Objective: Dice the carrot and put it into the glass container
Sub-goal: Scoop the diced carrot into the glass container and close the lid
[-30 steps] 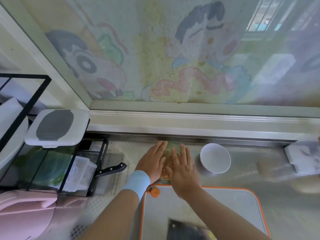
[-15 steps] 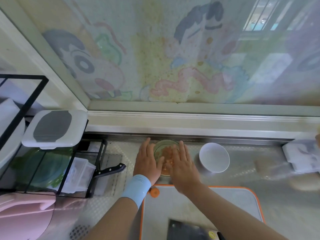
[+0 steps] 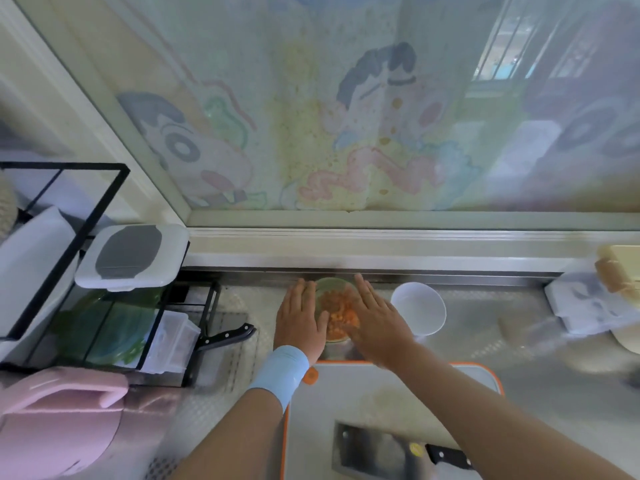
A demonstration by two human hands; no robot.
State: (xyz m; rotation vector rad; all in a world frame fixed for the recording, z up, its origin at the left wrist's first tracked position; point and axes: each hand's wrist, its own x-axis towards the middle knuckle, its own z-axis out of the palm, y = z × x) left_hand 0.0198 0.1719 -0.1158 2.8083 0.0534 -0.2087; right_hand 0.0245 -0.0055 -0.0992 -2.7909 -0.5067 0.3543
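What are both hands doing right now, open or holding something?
Left hand: open, fingers straight, at the glass container.
Right hand: open, fingers straight, on its other side.

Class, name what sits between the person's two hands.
The glass container, holding diced carrot, sits between the left hand and right hand, in the head view.

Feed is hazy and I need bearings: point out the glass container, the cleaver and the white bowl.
glass container [image 3: 329, 282]: head view, far rim.
cleaver [image 3: 370, 448]: head view, flat of the blade.
white bowl [image 3: 418, 315]: head view, bare inside.
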